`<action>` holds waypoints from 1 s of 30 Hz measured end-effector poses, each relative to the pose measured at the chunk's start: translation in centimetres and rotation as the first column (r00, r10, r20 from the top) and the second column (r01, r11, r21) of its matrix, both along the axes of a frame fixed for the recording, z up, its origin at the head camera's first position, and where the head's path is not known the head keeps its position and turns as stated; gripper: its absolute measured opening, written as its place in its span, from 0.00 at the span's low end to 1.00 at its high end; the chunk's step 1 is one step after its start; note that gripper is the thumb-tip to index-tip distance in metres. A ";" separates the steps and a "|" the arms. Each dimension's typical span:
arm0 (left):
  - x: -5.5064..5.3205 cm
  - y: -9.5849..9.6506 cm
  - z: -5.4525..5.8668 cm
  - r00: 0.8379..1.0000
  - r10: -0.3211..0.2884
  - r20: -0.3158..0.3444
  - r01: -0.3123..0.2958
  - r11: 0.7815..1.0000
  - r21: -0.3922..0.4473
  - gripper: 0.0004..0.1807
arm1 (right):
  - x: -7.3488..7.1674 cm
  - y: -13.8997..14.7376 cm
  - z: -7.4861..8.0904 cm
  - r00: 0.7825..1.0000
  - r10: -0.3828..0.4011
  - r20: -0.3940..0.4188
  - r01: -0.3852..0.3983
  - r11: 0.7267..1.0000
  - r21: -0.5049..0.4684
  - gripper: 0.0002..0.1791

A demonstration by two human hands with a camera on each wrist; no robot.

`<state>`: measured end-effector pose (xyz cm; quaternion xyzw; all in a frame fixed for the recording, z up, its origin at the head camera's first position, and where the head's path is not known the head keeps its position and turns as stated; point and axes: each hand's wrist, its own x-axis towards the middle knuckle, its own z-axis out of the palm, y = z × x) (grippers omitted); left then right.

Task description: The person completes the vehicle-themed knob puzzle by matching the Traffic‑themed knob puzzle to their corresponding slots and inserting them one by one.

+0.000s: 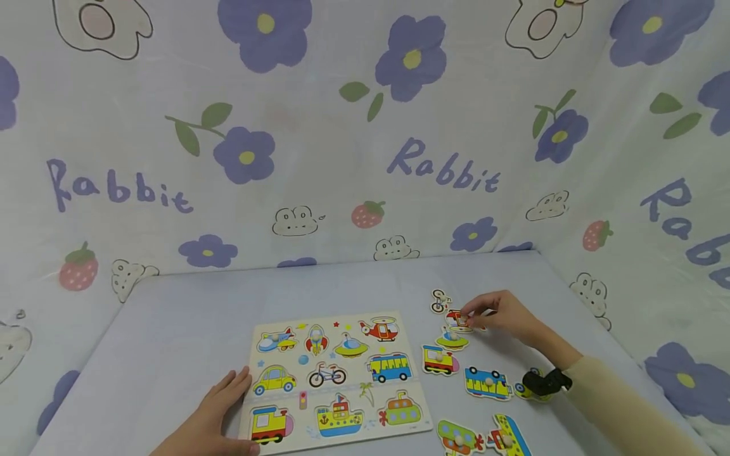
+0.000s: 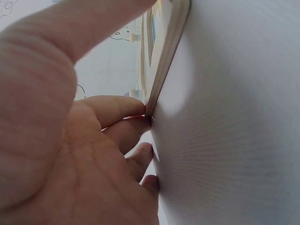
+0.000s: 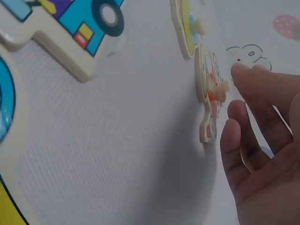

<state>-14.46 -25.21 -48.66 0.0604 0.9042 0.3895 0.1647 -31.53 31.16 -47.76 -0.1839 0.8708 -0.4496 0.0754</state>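
At the left edge of a wooden puzzle board (image 1: pixel 298 438), my left hand (image 1: pixel 213 411) rests with fingers extended. In the left wrist view its fingertips touch the board's edge (image 2: pixel 164 61), and the thumb reaches above it. My right hand (image 1: pixel 504 316) is over a red helicopter puzzle piece (image 1: pixel 455 318) on the table's right side. In the right wrist view, a gap separates the loosely bent fingers from the helicopter's wooden knob (image 3: pixel 218 93). An airplane piece (image 1: pixel 276 342) and a rocket piece (image 1: pixel 316 342) with knobs sit in the board.
Around the helicopter lie a bicycle piece (image 1: pixel 438 301), a flying saucer piece (image 1: pixel 452 340) and a train piece (image 1: pixel 439 362). Nearer are a bus piece (image 1: pixel 485 385), a submarine piece (image 1: pixel 455 436) and a ship piece (image 1: pixel 513 437). A car piece (image 1: pixel 536 387) is partly hidden by the right wrist strap.
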 end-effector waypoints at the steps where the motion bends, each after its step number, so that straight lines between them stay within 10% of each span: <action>1: 0.0 0.0 0.0 1.000 -0.002 0.001 0.002 1.000 0.007 0.68 | -0.1 0.0 -0.1 1.000 0.006 0.003 -0.006 1.000 -0.001 0.10; 30: -0.1 -0.4 -0.2 0.997 -0.045 -0.056 0.046 0.999 0.014 0.65 | 1.2 -1.9 -1.0 0.997 0.060 0.048 -0.058 0.997 -0.042 0.09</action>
